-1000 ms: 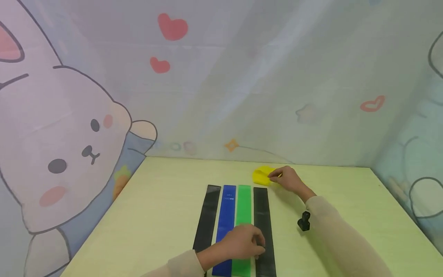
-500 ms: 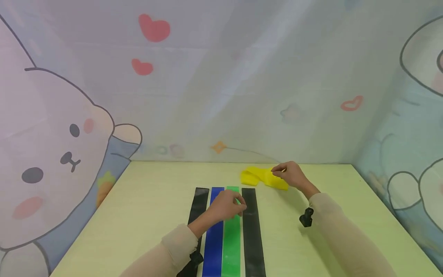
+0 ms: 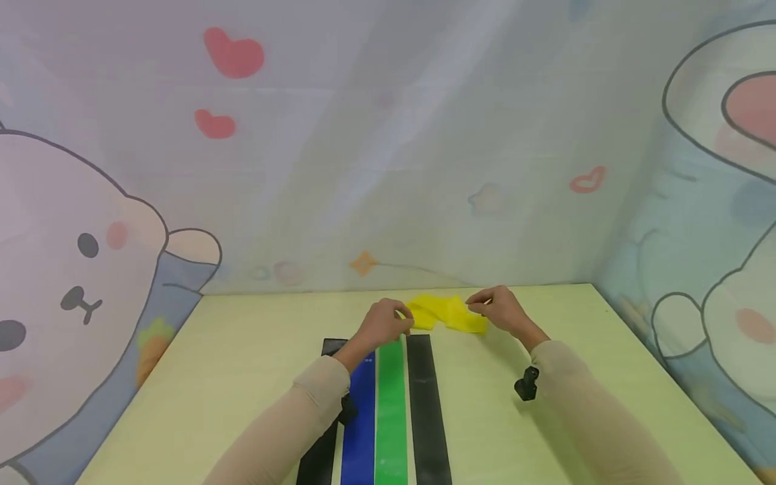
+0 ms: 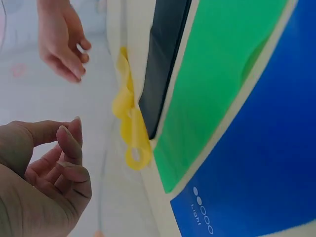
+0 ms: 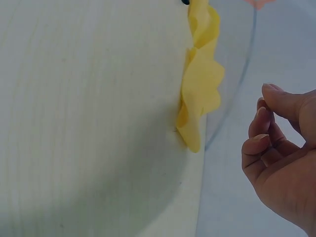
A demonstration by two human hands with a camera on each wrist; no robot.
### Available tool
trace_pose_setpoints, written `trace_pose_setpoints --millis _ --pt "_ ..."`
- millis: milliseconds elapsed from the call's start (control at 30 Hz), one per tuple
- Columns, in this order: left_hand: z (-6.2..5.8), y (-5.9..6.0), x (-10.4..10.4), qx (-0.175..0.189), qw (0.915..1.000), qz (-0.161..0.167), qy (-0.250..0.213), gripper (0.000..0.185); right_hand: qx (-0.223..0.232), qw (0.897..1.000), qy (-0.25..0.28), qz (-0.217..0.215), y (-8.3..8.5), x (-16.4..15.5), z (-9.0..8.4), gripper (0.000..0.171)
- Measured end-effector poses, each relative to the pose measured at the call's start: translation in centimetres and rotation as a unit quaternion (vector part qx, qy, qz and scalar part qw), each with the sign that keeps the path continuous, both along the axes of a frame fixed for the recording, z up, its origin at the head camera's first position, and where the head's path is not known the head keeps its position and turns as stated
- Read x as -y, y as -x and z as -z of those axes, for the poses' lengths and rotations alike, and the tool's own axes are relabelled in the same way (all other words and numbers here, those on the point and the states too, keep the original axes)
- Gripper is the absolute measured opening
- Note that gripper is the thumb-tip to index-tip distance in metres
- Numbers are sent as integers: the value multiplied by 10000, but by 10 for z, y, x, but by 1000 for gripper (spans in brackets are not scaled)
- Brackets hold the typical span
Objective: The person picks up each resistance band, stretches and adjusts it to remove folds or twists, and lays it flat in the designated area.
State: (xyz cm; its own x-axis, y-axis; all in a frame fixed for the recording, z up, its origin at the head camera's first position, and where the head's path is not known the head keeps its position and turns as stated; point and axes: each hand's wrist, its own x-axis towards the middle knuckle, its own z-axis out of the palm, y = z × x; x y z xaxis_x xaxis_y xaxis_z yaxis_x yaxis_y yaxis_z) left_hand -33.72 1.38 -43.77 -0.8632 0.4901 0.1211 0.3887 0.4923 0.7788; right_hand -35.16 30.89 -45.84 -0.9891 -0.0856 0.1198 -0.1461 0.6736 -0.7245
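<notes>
The yellow band (image 3: 447,312) is lying rumpled on the bench (image 3: 242,377) at about 12 o'clock from the row of flat bands, just past the far end of the black band (image 3: 427,404). Our left hand (image 3: 382,322) is coming up off the green band (image 3: 391,411) to the yellow one's left end, fingers curled, empty in the wrist view. Our right hand (image 3: 500,310) is staying by the right end; whether it's pinching, we can't tell. Looks like we're getting both hands on it to flatten it out.
</notes>
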Motion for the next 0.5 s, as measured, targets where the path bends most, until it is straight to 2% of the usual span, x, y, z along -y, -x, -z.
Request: trace_pose_setpoints --millis 100,200,333,433,500 --pt "6 16 0 -111 9997 -221 29 24 28 10000 23 59 -2 10 4 22" --pt "17 32 6 -226 9978 -600 147 23 50 10000 42 -14 -2 26 11 22" --pt "30 50 16 -358 9920 -1056 595 25 191 9998 41 -15 -2 46 20 22" --pt "36 61 19 -444 9881 -1147 923 30 255 9995 15 203 -2 54 24 24" --pt "36 67 18 -440 9882 -1088 986 32 260 9991 -12 332 -2 57 23 27"
